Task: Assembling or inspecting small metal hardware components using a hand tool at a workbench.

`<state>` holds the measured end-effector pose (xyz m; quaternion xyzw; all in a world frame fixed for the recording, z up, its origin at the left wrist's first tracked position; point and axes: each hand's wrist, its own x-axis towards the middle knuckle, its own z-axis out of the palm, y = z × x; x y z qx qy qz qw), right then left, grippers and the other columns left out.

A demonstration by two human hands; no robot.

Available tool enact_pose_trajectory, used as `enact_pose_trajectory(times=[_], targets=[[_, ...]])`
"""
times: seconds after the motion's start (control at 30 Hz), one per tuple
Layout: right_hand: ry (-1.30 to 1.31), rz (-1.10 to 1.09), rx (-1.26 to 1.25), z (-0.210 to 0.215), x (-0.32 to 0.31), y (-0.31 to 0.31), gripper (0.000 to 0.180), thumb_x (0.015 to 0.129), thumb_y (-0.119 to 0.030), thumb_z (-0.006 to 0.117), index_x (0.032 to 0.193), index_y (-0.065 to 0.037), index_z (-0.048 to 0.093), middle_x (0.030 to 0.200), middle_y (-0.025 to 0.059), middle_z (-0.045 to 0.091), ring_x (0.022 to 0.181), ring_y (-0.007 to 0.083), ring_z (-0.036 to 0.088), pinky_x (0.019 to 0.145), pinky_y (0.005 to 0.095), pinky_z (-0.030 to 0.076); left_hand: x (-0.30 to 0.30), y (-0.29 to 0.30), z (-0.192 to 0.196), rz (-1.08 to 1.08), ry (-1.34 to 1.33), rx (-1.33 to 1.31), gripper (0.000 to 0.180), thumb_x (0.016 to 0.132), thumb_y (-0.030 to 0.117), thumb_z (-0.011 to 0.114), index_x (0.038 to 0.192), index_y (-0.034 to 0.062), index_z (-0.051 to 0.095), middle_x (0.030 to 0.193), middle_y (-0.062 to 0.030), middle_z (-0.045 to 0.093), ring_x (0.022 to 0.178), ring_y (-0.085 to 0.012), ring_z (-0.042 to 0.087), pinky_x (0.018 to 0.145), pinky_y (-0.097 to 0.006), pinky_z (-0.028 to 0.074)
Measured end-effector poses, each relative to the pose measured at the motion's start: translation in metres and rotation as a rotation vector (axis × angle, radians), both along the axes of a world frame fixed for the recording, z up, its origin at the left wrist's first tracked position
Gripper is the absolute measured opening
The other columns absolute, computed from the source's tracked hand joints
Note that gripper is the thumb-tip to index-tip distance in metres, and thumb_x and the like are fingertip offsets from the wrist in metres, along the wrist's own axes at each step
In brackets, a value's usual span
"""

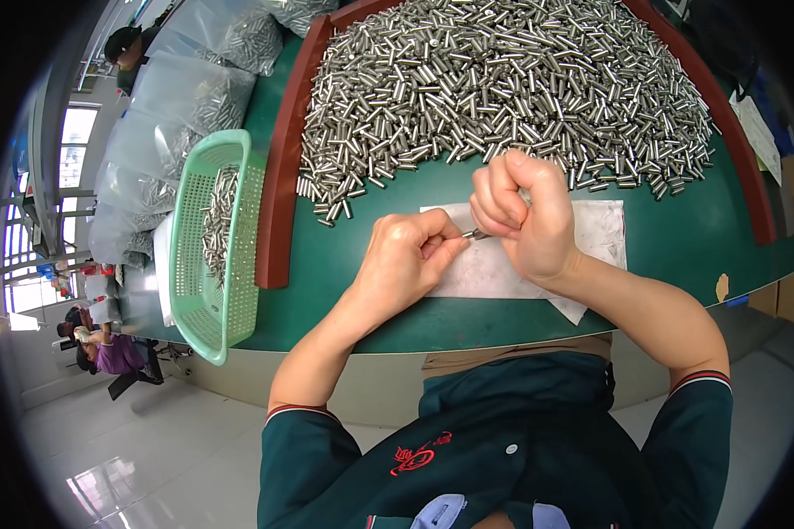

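Over a white paper sheet, my two hands come together. A small shiny metal pin shows in the gap between them. Thumb and fingertips of my left hand pinch the pin's left end. My right hand is curled into a fist with its lower fingers against the right end; whatever lies inside that fist is hidden. Just beyond the hands spreads a large heap of short metal pins, its near edge close to my right knuckles.
Red-brown rails bound the heap on the green table. Left of them stands a green plastic basket partly filled with pins. Clear bags of pins line the far left. Other people are in the background.
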<state>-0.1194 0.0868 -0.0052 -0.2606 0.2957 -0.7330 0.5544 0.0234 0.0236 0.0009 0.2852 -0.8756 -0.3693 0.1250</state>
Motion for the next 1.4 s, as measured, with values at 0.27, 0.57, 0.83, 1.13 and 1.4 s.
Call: enact_pose_trajectory(times=[0.27, 0.57, 0.83, 1.13, 1.4], targets=[[0.03, 0.003, -0.022, 0.002, -0.005, 0.0, 0.036, 0.084, -0.018, 0.033, 0.05, -0.008, 0.027, 0.046, 0.0, 0.029, 0.043, 0.0081, 0.024, 0.041, 0.0232, 0.021, 0.001, -0.002, 0.008, 0.055, 0.029, 0.117, 0.009, 0.073, 0.005, 0.064, 0.071, -0.0005, 0.056, 0.053, -0.0001, 0.048, 0.048, -0.0068, 0.04, 0.043, -0.024, 0.033], [-0.044, 0.029, -0.009, -0.002, -0.006, 0.0, 0.04, 0.085, -0.021, 0.034, 0.047, -0.009, 0.027, 0.043, 0.001, 0.027, 0.039, 0.0088, 0.02, 0.04, 0.0239, 0.019, 0.022, -0.041, 0.017, 0.305, 0.728, 1.116, 0.017, 0.087, 0.012, 0.045, 0.098, 0.0011, 0.052, 0.079, -0.0069, 0.054, 0.055, -0.0057, 0.036, 0.05, -0.018, 0.03], [-0.042, 0.022, 0.02, 0.001, -0.006, -0.003, 0.04, 0.085, -0.022, 0.033, 0.047, -0.009, 0.027, 0.043, 0.0002, 0.025, 0.04, 0.0088, 0.019, 0.04, 0.0239, 0.018, 0.033, -0.054, 0.011, 0.271, 0.142, -0.474, 0.016, 0.071, 0.001, 0.06, 0.087, 0.0052, 0.062, 0.056, -0.0032, 0.052, 0.046, -0.0103, 0.046, 0.045, -0.023, 0.037], [-0.029, 0.0, 0.044, 0.002, -0.007, -0.003, 0.04, 0.085, -0.023, 0.034, 0.047, -0.01, 0.027, 0.043, -0.0002, 0.025, 0.04, 0.0082, 0.019, 0.039, 0.0234, 0.017, 0.031, -0.063, 0.006, -0.024, -0.101, -0.691, 0.011, 0.069, 0.006, 0.062, 0.08, 0.0039, 0.059, 0.065, -0.0087, 0.058, 0.059, -0.0236, 0.057, 0.051, -0.033, 0.044], [-0.038, 0.009, 0.041, 0.001, -0.007, -0.003, 0.04, 0.086, -0.022, 0.032, 0.049, -0.009, 0.027, 0.044, -0.0001, 0.026, 0.04, 0.0079, 0.018, 0.039, 0.0228, 0.018, 0.024, -0.048, 0.008, -0.051, -0.053, -0.448, 0.012, 0.07, 0.01, 0.065, 0.076, 0.0012, 0.059, 0.062, -0.011, 0.057, 0.051, -0.0224, 0.055, 0.047, -0.031, 0.042]])
